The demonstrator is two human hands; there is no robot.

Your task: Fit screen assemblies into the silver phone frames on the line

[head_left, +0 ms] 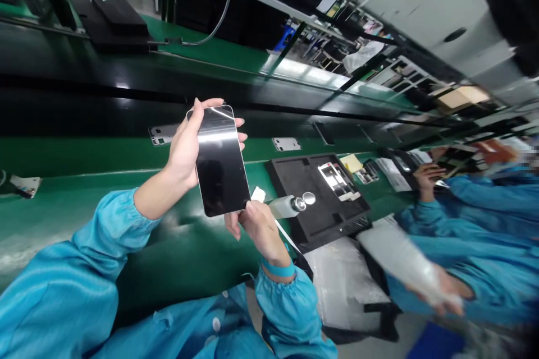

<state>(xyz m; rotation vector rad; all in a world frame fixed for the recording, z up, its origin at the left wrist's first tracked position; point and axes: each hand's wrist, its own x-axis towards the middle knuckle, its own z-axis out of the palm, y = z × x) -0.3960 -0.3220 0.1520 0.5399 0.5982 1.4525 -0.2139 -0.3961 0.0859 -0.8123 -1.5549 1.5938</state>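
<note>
A smartphone (223, 171) with a dark, glossy screen and a pale rim is held up over the green bench, its screen towards me. My left hand (187, 148) is wrapped around its upper left side, fingertips showing past the right edge. At the bottom right corner, my right hand (256, 224) pinches the phone between thumb and fingers. A blue band circles the right wrist. Beside that hand stands a translucent bottle (284, 207) with a metal top, and a small white piece (258, 195) shows behind the fingers.
Right of the bottle lies a black foam tray (295, 179) with a white phone frame (337, 181) on it. Phone housings (287, 144) lie along the dark belt's edge. A co-worker in blue sleeves (455, 213) sits at right, one hand on a clear plastic bag (400, 258).
</note>
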